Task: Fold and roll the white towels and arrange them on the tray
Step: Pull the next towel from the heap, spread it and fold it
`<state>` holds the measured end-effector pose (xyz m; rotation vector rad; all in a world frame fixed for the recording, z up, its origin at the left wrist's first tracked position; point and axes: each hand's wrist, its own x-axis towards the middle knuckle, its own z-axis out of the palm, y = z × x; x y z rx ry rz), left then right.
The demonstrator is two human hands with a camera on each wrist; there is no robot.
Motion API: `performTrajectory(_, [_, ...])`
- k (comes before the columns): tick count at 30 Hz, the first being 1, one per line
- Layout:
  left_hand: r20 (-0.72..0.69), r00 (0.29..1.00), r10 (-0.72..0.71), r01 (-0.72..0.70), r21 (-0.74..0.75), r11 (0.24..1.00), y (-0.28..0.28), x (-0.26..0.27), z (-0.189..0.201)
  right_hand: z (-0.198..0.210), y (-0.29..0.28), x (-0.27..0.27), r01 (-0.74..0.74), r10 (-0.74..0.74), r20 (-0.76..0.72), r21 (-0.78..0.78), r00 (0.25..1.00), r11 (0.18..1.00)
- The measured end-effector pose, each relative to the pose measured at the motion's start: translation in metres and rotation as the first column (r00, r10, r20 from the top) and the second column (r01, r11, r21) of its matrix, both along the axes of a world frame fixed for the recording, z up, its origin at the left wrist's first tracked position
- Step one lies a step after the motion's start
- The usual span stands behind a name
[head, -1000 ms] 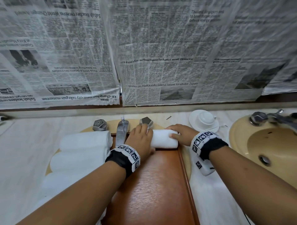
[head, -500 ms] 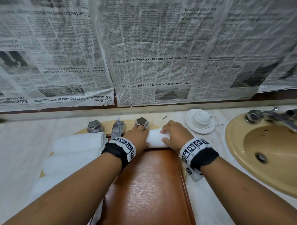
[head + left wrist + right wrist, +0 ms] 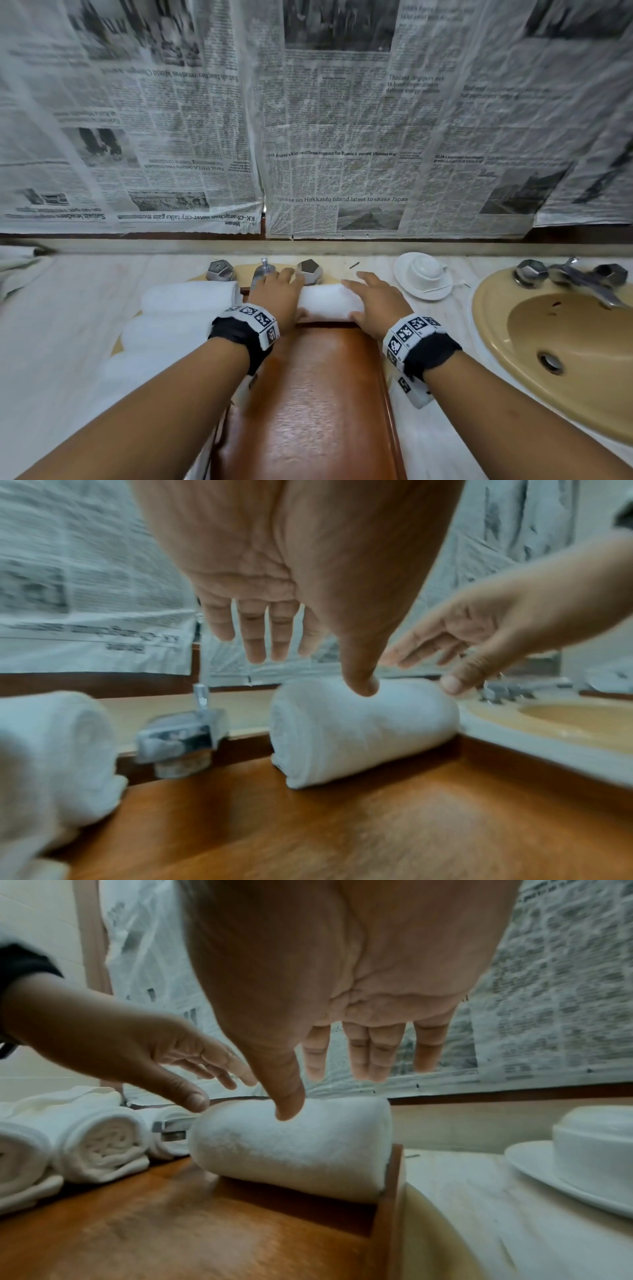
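Observation:
A rolled white towel (image 3: 327, 302) lies across the far end of the brown wooden tray (image 3: 315, 404). My left hand (image 3: 279, 291) hovers over the roll's left end and my right hand (image 3: 371, 296) over its right end. Both have straight, spread fingers. In the left wrist view the left hand (image 3: 308, 666) has only its thumb tip on top of the towel (image 3: 359, 734). In the right wrist view the right hand (image 3: 329, 1088) likewise touches the towel (image 3: 291, 1150) with just its thumb. Neither hand grips it.
More rolled white towels (image 3: 188, 299) lie left of the tray over a covered basin, behind chrome taps (image 3: 263, 274). A cup on a saucer (image 3: 423, 275) stands to the right of the tray, then a beige basin (image 3: 565, 346). Newspaper (image 3: 325, 137) covers the wall.
Both hands lay on the rolled towel, the right one sliding in from its right end. Their fingers have since straightened and lifted, leaving thumbs touching. The head view tilted upward.

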<state>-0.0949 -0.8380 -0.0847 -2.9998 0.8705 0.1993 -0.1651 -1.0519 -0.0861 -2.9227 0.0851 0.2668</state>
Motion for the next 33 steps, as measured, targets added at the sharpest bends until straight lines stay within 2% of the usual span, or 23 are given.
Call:
performTrajectory(5, [-0.092, 0.991, 0.097, -0.113, -0.189, 0.976, 0.07, -0.006, 0.035, 0.016, 0.042, 0.003, -0.093, 0.084, 0.146, 0.054, 0.986, 0.994])
performTrajectory(10, [-0.128, 0.964, 0.234, -0.259, -0.243, 0.935, 0.169, -0.021, 0.048, 0.038, 0.114, 0.002, -0.106, 0.092, 0.165, 0.078, 0.982, 0.991])
performTrajectory(14, [-0.211, 0.908, 0.361, -0.411, -0.296, 0.862, 0.259, -0.037, 0.054, 0.066, 0.21, 0.001, -0.298, 0.255, 0.212, 0.204, 0.943, 0.932])
performTrajectory(17, [-0.251, 0.874, 0.416, -0.479, -0.306, 0.823, 0.344, -0.051, 0.055, 0.087, 0.305, 0.009, -0.475, 0.465, 0.097, 0.199, 0.88, 0.857])
performTrajectory(19, [-0.251, 0.862, 0.44, -0.502, -0.309, 0.807, 0.409, -0.064, 0.055, 0.097, 0.374, 0.018, -0.53, 0.534, 0.042, 0.209, 0.845, 0.822])
performTrajectory(23, [-0.286, 0.816, 0.502, -0.573, -0.289, 0.767, 0.544, -0.088, 0.06, 0.094, 0.511, 0.027, -0.53, 0.542, 0.023, 0.253, 0.84, 0.81])
performTrajectory(26, [-0.263, 0.781, 0.566, -0.623, -0.286, 0.728, 0.627, -0.085, 0.065, 0.08, 0.601, 0.033, -0.493, 0.528, -0.041, 0.303, 0.848, 0.816])
performTrajectory(30, [-0.273, 0.75, 0.602, -0.661, -0.268, 0.701, 0.696, -0.061, 0.066, 0.057, 0.672, 0.053, -0.398, 0.463, -0.106, 0.369, 0.88, 0.84])
performTrajectory(33, [-0.319, 0.722, 0.614, -0.692, -0.297, 0.658, 0.73, -0.036, 0.048, 0.034, 0.7, 0.095, -0.305, 0.377, -0.135, 0.377, 0.916, 0.875])
